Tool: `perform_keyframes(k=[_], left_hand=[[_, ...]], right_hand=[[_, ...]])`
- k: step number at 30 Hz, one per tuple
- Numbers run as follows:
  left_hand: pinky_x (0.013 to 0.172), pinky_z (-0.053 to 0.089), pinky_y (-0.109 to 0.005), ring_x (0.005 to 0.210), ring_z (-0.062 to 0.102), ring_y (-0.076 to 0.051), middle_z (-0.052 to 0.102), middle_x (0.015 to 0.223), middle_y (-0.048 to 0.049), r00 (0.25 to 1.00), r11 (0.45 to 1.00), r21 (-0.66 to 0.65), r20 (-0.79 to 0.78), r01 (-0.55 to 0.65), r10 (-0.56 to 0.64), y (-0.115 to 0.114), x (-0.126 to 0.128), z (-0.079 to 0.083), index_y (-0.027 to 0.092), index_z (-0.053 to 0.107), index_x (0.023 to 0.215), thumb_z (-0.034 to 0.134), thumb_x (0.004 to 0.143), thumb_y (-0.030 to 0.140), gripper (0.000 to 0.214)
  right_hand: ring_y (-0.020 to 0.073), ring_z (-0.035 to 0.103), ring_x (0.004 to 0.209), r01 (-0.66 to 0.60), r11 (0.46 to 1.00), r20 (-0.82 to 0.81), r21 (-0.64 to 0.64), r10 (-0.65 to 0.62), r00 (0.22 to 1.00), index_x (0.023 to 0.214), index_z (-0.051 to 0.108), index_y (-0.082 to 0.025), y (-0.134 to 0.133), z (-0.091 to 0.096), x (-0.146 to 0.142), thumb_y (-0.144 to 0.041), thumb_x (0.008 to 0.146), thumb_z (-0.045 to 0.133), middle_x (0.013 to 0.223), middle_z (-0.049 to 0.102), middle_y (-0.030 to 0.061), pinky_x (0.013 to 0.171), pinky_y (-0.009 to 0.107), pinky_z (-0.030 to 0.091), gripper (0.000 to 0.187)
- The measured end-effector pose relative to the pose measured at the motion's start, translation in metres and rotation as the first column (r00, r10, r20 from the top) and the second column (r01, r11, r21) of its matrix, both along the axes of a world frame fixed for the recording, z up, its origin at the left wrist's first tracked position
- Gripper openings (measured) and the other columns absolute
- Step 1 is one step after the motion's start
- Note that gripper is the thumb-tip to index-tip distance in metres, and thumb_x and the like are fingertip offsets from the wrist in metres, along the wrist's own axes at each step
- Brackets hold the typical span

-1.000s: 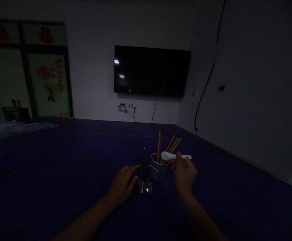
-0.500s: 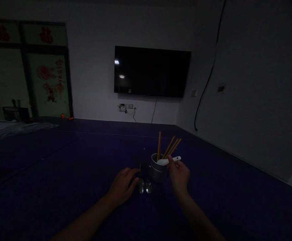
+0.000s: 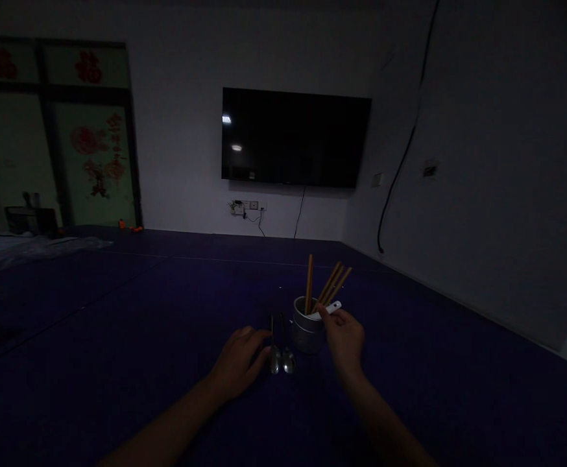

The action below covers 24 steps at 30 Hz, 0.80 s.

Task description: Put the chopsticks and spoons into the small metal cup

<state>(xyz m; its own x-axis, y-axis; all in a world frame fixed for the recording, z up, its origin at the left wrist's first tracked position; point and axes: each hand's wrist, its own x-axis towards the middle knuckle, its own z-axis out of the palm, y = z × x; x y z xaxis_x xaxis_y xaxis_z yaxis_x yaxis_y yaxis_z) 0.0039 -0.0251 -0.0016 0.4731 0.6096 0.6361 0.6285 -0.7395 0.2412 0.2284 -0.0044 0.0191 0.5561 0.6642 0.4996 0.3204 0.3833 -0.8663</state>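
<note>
A grey cylindrical holder [image 3: 307, 336] stands upright on the dark blue surface, with several wooden chopsticks [image 3: 309, 279] leaning out of it. Over its right rim, my right hand [image 3: 344, 338] pinches a white ceramic soup spoon [image 3: 332, 308] by the handle; the spoon slants, and its bowl end is in or at the holder's mouth, partly hidden. Two metal spoons [image 3: 274, 361] lie side by side left of the holder, bowls towards me. Close against the left-hand one is my left hand [image 3: 241, 357], thumb and fingers apart; whether the fingertips touch its handle is hard to tell.
Clear plastic sheeting [image 3: 45, 250] lies at the far left, near a dark box [image 3: 31, 220]. Small orange items [image 3: 130, 226] sit by the glass door. A television [image 3: 296, 137] hangs on the back wall, and a black cable [image 3: 403, 159] runs down the right wall.
My right hand has shifted slightly left with the soup spoon, which has gone from nearly level to tilted, its bowl end lower into the holder's mouth. My left hand has barely moved.
</note>
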Motion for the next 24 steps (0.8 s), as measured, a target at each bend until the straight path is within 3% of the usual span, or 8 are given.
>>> perform_keyframes(k=[7,15,21,24], left_hand=[[0.075,0.047,-0.032,0.083,0.058,-0.018,0.064,0.090,-0.0056,1.000,1.000,-0.001,-0.016,-0.003,0.003,0.0014,-0.0013,-0.0024,0.021,0.056,0.112,0.041,0.091,0.033,0.028],[0.074,0.046,-0.032,0.083,0.058,-0.018,0.064,0.089,-0.0050,1.000,1.000,-0.002,-0.026,-0.007,0.007,0.0001,-0.0017,-0.0026,0.021,0.056,0.112,0.041,0.091,0.033,0.028],[0.077,0.047,-0.034,0.085,0.058,-0.019,0.064,0.091,-0.0057,0.998,0.999,-0.034,-0.052,-0.020,0.018,-0.0006,0.0001,-0.0005,0.021,0.055,0.114,0.041,0.091,0.033,0.029],[0.077,0.047,-0.034,0.085,0.058,-0.019,0.063,0.091,-0.0060,0.998,0.999,-0.043,-0.066,-0.016,0.014,0.0007,0.0010,-0.0011,0.021,0.055,0.114,0.041,0.091,0.033,0.030]], right_hand=[[0.0132,0.047,0.044,0.006,1.000,-0.001,-0.015,-0.006,1.000,0.075,0.067,-0.012,0.0017,-0.0012,0.0011,-0.059,0.064,0.065,0.053,0.060,0.0012,0.043,0.024,0.029,0.048],[0.0182,0.055,0.048,-0.032,0.999,-0.038,0.008,0.032,0.999,0.077,0.070,-0.011,0.0011,-0.0004,-0.0014,-0.054,0.065,0.067,0.047,0.058,0.0010,0.047,0.026,0.037,0.044],[0.0230,0.062,0.064,-0.092,0.995,-0.052,0.038,0.094,0.994,0.075,0.070,-0.013,0.0010,-0.0031,-0.0012,-0.055,0.071,0.060,0.067,0.069,0.0083,0.059,0.031,0.044,0.044],[0.0224,0.061,0.065,-0.068,0.998,-0.010,0.004,0.068,0.998,0.072,0.069,-0.013,0.0014,-0.0042,0.0000,-0.057,0.075,0.056,0.063,0.066,0.0067,0.059,0.030,0.043,0.045]])
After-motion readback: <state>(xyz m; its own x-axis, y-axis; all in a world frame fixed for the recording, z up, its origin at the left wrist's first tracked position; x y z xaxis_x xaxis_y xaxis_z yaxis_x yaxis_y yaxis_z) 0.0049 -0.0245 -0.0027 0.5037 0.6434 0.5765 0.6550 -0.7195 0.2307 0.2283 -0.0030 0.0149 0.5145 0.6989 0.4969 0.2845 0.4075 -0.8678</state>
